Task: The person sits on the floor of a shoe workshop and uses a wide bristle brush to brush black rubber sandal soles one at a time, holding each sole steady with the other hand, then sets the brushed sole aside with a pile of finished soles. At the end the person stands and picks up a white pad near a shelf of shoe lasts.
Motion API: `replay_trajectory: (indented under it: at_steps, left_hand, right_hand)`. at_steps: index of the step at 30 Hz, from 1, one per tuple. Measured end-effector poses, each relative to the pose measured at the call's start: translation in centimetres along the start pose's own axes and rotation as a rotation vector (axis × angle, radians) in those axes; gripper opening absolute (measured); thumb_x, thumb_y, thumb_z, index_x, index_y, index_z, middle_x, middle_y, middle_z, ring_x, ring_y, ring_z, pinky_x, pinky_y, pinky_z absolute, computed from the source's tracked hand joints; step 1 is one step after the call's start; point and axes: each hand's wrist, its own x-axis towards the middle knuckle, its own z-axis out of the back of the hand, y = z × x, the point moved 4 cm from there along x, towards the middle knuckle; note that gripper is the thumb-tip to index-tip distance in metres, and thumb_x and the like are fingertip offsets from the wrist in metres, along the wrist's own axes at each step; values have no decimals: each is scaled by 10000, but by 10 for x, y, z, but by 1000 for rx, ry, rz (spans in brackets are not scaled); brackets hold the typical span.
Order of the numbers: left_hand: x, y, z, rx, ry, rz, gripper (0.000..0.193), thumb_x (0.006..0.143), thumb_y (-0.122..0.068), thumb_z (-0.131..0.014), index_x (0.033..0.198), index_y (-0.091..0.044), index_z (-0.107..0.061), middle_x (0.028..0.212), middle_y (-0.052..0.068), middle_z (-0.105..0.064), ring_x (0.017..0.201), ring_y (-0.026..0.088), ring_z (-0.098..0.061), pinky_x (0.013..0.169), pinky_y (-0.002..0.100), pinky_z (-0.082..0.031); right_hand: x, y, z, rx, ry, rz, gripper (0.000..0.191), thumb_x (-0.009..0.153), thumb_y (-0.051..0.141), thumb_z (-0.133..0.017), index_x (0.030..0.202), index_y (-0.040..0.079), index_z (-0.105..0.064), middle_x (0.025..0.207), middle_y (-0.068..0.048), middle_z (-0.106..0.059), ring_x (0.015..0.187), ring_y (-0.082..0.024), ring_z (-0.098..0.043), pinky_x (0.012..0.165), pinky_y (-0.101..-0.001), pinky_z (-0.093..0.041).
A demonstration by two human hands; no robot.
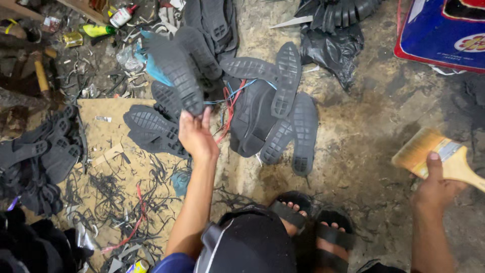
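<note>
The left hand was raised ahead of the body, fingers and thumb pinched on the near end of one black rubber shoe sole. That held sole ran up and away from the hand, its long axis leaning toward the upper left, tread side facing the camera. The right hand sat well off to the right, wrapped around the wooden handle of a single flat paintbrush whose pale bristles pointed to the upper left, toward the soles. Of the two hands, the left was plainly the nearer to the sole; the brush was well apart from it, with bare floor between.

Just beyond the left hand lay a loose heap of soles on the dirt floor; about five could be picked out there, though overlaps made the count uncertain. Beside the left wrist more soles lay on a sheet of cardboard, perhaps three. A further stack of soles filled the left edge, too jumbled to count. Red and blue cords threaded through the middle heap. Rubber trimmings littered the cardboard. Below, two sandalled feet showed. One blue printed sack lay at the upper right, and a black plastic bag near the top.
</note>
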Motion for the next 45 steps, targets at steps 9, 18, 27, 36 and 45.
replay_trajectory:
  at_steps: [9,18,27,36,45]
  left_hand:
    - [-31,109,-100,1114,516,-436,550,912,-141,-738,1397,21,-538,1234,217,-615,1126,376,-629,974,424,-517]
    - [-60,121,-179,1004,758,-344,435,904,-174,-806,1281,-24,-649,1173,206,-645,1100,404,-649,937,465,-541]
    - [-173,194,-147,962,1070,225,503,949,-288,-738,1369,-28,-639,1229,267,-701,1119,455,-700,943,482,-548]
    - [-254,192,-106,1650,1667,-606,624,875,-194,-526,1439,69,-487,1603,241,-377,1513,379,-296,1244,495,-191]
    - [-243,200,-116,1659,1680,-491,626,933,-161,-464,1517,58,-407,1611,207,-369,1525,362,-306,1262,494,-170]
  right_hand:
    - [6,-6,-38,-85,79,-48,357,1067,108,-709,1366,19,-538,1259,-63,-673,1038,-157,-675,800,-307,-555]
    - [-20,-6,-25,-542,234,136,268,1099,179,-760,1150,-61,-652,1045,-83,-670,956,-161,-624,906,-313,-495]
    - [6,-36,-15,-819,180,202,352,1035,310,-777,1048,-33,-698,869,-117,-668,809,-242,-631,764,-421,-516]
    - [-1,-14,-88,-921,807,45,281,912,305,-710,1065,70,-708,989,-172,-696,919,-245,-680,830,-389,-560]
    - [36,37,-133,-1066,849,973,452,1012,314,-499,1334,43,-664,1310,-195,-700,1156,-281,-684,937,-457,-568]
